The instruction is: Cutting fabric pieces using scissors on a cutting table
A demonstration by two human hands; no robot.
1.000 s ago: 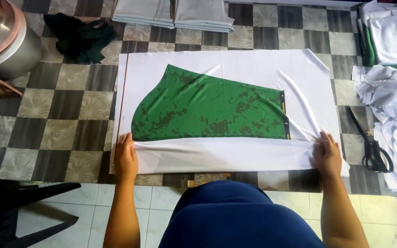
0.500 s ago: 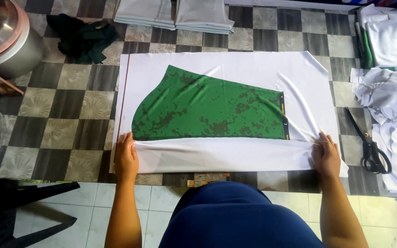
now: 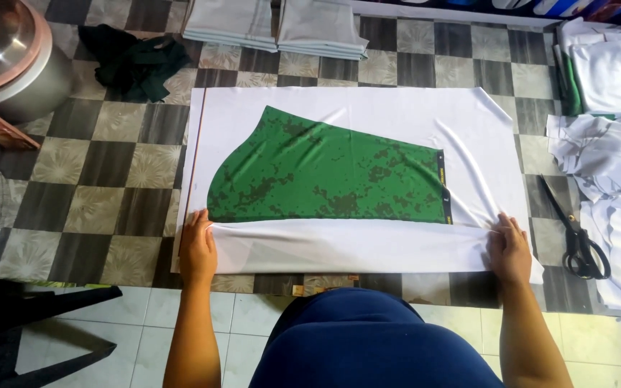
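Note:
A white fabric sheet (image 3: 368, 115) lies spread on the checkered floor. On it rests a green mottled cut piece (image 3: 325, 169), curved at the left and straight at the right. The near edge of the white fabric is folded over up to the green piece's lower edge. My left hand (image 3: 198, 248) presses flat on the left end of that fold. My right hand (image 3: 509, 248) presses flat on its right end. Both hands have fingers spread and grip nothing.
Black scissors (image 3: 576, 237) lie on the floor right of the sheet, beside piles of white garments (image 3: 612, 151). Folded grey cloth stacks (image 3: 274, 25) sit at the far edge, a dark green cloth heap (image 3: 134, 61) and a metal pot (image 3: 8, 57) at far left.

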